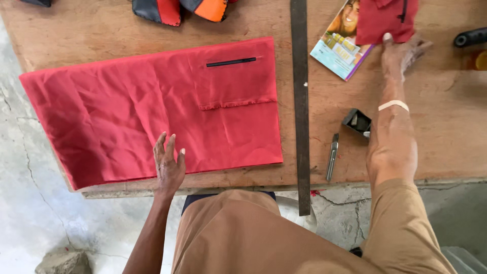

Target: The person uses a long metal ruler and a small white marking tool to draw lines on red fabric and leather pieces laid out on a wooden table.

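Observation:
A large red cloth panel (127,111) with a short black zipper (231,62) lies flat on the wooden table (446,127). My left hand (169,165) rests flat on the cloth's near edge, fingers spread. My right hand (401,53) reaches far across the table and touches the lower edge of a smaller red cloth piece (385,19) at the back right. That piece partly covers a printed leaflet (337,48).
A long metal ruler (301,101) runs front to back beside the cloth and overhangs the near table edge. A utility knife (332,156) and a small black box (357,122) lie near my right forearm. Red, black and orange fabric pieces (177,9) sit at the back edge; a black handle (471,36) far right.

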